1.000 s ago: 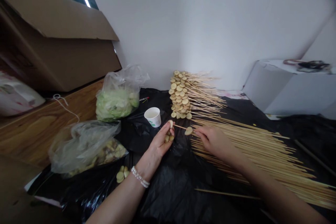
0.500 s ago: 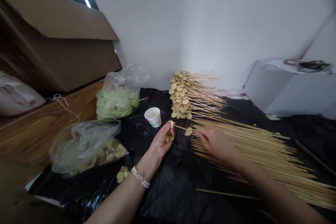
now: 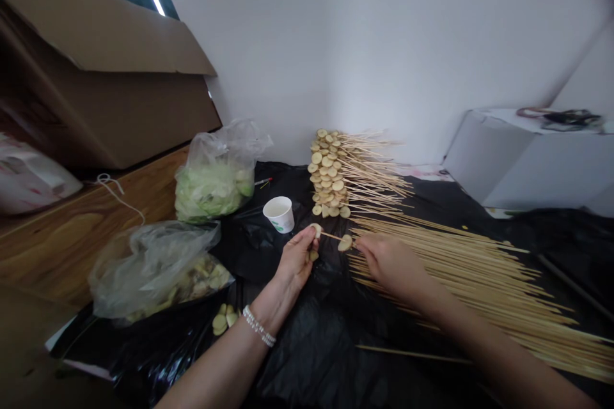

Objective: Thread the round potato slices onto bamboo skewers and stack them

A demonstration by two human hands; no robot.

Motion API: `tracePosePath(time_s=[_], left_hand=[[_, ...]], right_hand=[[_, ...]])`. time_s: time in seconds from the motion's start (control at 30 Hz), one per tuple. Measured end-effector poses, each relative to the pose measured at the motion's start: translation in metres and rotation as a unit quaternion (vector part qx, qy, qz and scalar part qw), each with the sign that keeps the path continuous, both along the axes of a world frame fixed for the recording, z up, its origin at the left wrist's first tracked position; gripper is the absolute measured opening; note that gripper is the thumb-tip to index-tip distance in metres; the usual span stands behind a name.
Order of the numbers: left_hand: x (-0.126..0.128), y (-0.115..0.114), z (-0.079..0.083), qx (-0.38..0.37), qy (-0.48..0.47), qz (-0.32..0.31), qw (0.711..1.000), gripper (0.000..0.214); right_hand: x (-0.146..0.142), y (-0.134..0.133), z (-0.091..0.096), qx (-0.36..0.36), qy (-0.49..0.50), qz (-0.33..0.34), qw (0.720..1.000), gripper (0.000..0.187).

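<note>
My left hand (image 3: 298, 257) is closed, pinching a pale round slice (image 3: 315, 230), perhaps potato, between thumb and fingers; more slices (image 3: 313, 255) are tucked against its palm. The fingers of my right hand (image 3: 384, 261) are wrapped round a thin wooden skewer (image 3: 330, 235), which points left with its tip at the pinched slice. One slice (image 3: 345, 243) is threaded on that skewer, just ahead of my right fingertips. Beyond both hands lies a pile of skewers with slices (image 3: 328, 172) at their left ends. Many bare skewers (image 3: 460, 268) are spread beneath and beyond my right forearm.
A white paper cup (image 3: 279, 215) stands beyond my left hand. To the left are a bag of cut greens (image 3: 213, 188), a bag of pale pieces (image 3: 206, 275) and a few loose slices (image 3: 224, 319). Black plastic sheeting (image 3: 307, 345) covers the surface. A cardboard box (image 3: 139, 108) and white box (image 3: 518, 160) flank it.
My left hand has shifted and turned slightly, hiding more of the slices in its palm. The pinched slice has come a little closer to the threaded one. The right hand is almost unmoved.
</note>
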State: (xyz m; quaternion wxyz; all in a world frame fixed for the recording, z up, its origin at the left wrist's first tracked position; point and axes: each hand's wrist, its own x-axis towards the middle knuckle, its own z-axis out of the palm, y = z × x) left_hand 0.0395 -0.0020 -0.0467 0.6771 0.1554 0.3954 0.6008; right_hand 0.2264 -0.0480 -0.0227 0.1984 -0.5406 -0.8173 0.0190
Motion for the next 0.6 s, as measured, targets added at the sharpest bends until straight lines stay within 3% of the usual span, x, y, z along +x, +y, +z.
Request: tracePosePath(time_s=[0.27,0.43,0.6], left_hand=[[-0.001,-0.002,0.007,0.007,-0.014,-0.033,0.999,0.01],[-0.006,-0.002,0.01,0.014,-0.017,-0.095,0.995,0.011],[-0.007,-0.001,0.006,0.032,-0.003,-0.081,0.996,0.009]], right_hand=[[0.002,-0.004,0.002,0.019,0.002,0.001,1.0,0.029],[0.001,-0.004,0.003,0.022,-0.008,0.003,1.0,0.027],[-0.003,-0.007,-0.002,0.073,-0.059,0.002,0.996,0.023]])
